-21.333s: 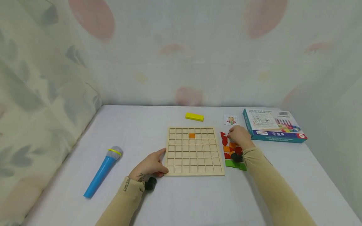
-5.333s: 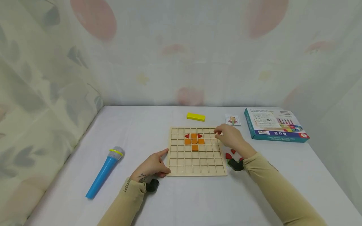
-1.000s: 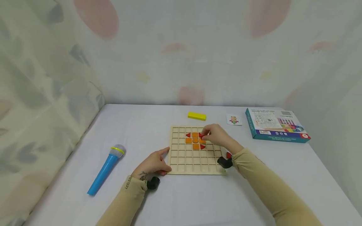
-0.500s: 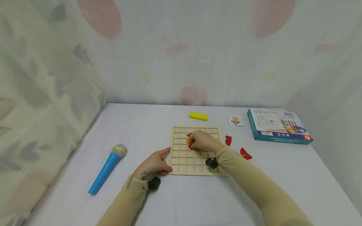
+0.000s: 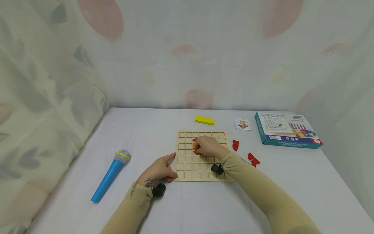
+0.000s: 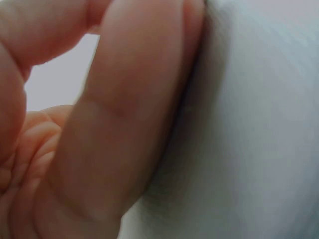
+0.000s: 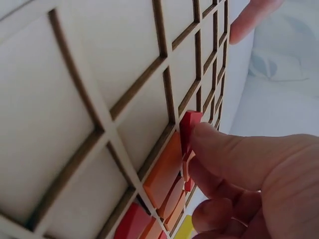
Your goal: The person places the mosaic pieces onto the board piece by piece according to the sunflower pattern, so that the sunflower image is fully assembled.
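Left hand point(image 5: 157, 170) flat, fingers relaxed, forefinger extended. Right hand point(image 5: 208, 147) reached forward, fingertips point(image 7: 209, 137) curled, pinching.

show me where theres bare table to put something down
Bare stretches: between the blue microphone and the grid board, and the near edge of the table between the two sleeves. It is crowded right of the board, with loose red pieces, a card and the box.

White table point(image 5: 146, 130) with grid board point(image 5: 187, 162), blue microphone point(image 5: 108, 178), yellow block point(image 5: 204, 120), card point(image 5: 243, 123), box point(image 5: 287, 130), red pieces point(image 5: 253, 159).
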